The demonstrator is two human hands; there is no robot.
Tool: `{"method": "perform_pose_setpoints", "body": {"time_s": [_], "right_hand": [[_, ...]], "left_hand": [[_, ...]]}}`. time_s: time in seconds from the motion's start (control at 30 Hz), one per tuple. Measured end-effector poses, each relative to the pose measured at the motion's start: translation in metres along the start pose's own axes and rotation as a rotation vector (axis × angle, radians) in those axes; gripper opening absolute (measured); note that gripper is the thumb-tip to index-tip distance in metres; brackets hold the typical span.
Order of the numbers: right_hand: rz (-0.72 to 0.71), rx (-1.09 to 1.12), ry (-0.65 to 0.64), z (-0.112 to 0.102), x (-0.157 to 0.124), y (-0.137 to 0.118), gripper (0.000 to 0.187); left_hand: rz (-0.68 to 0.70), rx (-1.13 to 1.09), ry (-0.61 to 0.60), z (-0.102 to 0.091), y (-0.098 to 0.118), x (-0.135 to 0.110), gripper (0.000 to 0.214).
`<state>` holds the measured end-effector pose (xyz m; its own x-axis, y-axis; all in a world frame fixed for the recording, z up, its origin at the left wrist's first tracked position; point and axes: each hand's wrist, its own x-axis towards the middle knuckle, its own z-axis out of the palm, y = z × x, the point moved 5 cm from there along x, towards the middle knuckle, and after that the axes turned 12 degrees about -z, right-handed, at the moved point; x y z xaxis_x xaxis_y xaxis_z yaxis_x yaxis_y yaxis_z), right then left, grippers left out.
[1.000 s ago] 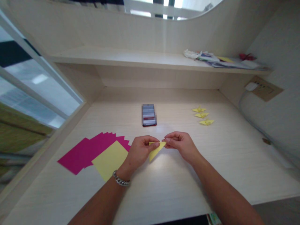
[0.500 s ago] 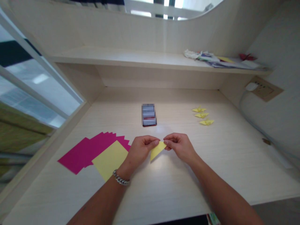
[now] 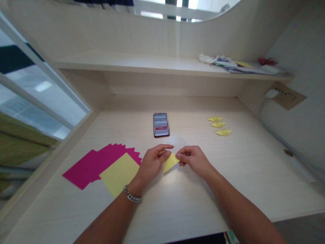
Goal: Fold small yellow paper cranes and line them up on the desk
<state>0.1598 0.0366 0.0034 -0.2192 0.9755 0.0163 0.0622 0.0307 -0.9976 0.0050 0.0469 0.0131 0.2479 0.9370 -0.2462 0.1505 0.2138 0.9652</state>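
Between my two hands is a small folded piece of yellow paper [image 3: 169, 163], roughly triangular, raised just above the desk. My left hand [image 3: 154, 161] pinches its left side with the thumb, while the index finger stretches out past its top. My right hand [image 3: 193, 158] grips the paper's right corner between thumb and fingers. Flat yellow sheets [image 3: 120, 173] lie to the left, partly behind my left wrist. Under and beyond them fans out a spread of magenta sheets [image 3: 96, 164]. Three folded yellow paper cranes [image 3: 218, 125] stand in a column at the right.
A phone [image 3: 160, 125] lies on the desk [image 3: 188, 210] beyond my hands. Papers and a red folded item [image 3: 267, 61] rest on the shelf [image 3: 127, 64] above. At the right wall, a cable [image 3: 262, 118] runs from a plug in the socket plate [image 3: 289, 96].
My left index finger has lifted and straightened away from the paper's top edge. The right fingers have shifted slightly on the corner, and the folded paper has tilted a little.
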Motion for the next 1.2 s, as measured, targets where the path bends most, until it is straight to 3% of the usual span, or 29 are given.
{"method": "perform_pose_setpoints", "body": {"time_s": [0.2, 0.47, 0.63, 0.77, 1.0, 1.2], "right_hand": [[-0.003, 0.015, 0.055, -0.005, 0.000, -0.003, 0.019], [-0.042, -0.034, 0.013, -0.002, 0.000, -0.005, 0.018], [-0.149, -0.254, -0.049, 0.002, -0.001, -0.011, 0.015], [-0.136, -0.347, -0.070, 0.001, -0.001, -0.012, 0.015], [0.010, -0.152, -0.131, -0.017, -0.002, -0.004, 0.010], [-0.047, -0.021, 0.048, -0.032, 0.001, -0.008, 0.013]], "left_hand": [[-0.023, -0.162, 0.013, -0.003, -0.003, 0.002, 0.029], [0.057, 0.218, 0.064, 0.001, 0.003, -0.005, 0.024], [0.096, 0.321, 0.034, 0.007, 0.008, -0.008, 0.023], [0.075, 0.305, 0.017, 0.009, 0.006, -0.007, 0.021], [0.049, 0.183, 0.105, -0.010, 0.001, -0.002, 0.021], [0.017, 0.054, 0.190, -0.019, 0.004, -0.001, 0.021]]}}
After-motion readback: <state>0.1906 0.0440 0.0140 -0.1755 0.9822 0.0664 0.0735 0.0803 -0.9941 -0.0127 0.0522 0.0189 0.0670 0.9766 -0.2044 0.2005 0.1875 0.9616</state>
